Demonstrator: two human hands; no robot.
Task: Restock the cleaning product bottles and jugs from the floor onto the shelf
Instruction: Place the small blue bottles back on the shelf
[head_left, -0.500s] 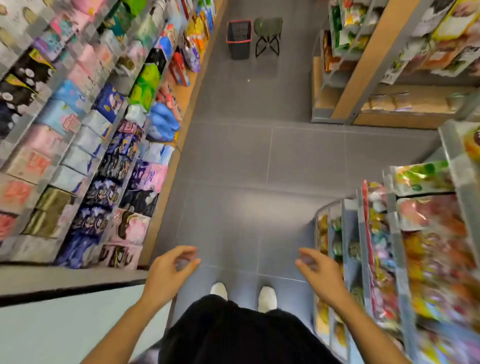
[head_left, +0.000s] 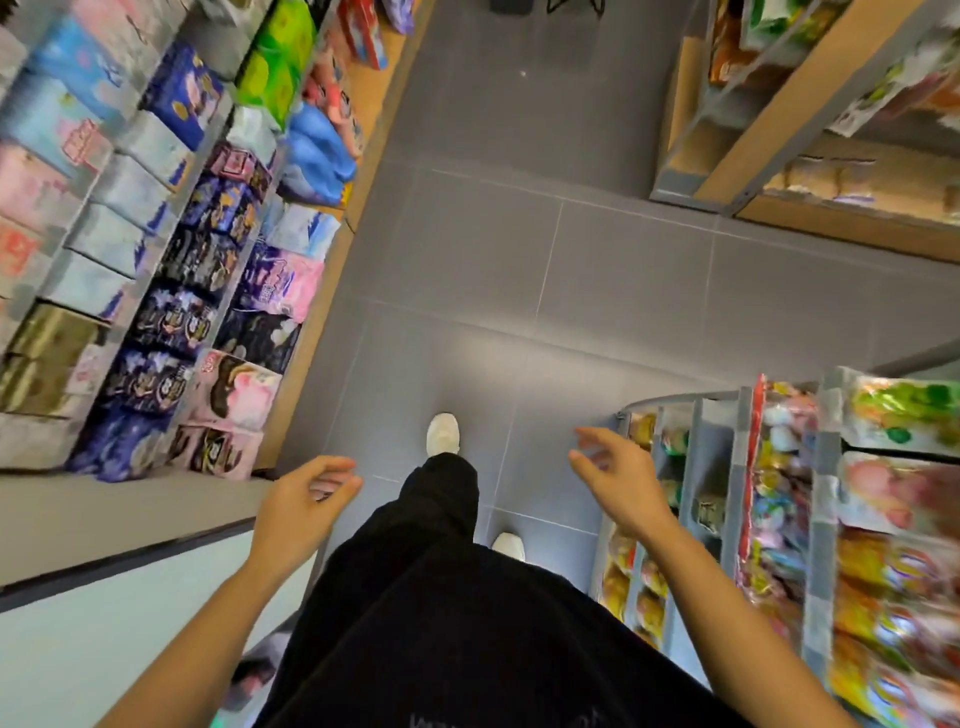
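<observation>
My left hand (head_left: 301, 499) and right hand (head_left: 618, 478) are empty, fingers loosely curled, and in this narrow aisle the right could clip the snack rack (head_left: 675, 399) beside it, spilling packets.

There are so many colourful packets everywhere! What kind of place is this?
Most likely a shop aisle. Shelves packed with rows of packs line the left, a rack of bright snack bags stands on the right, and a tiled floor runs between.
</observation>
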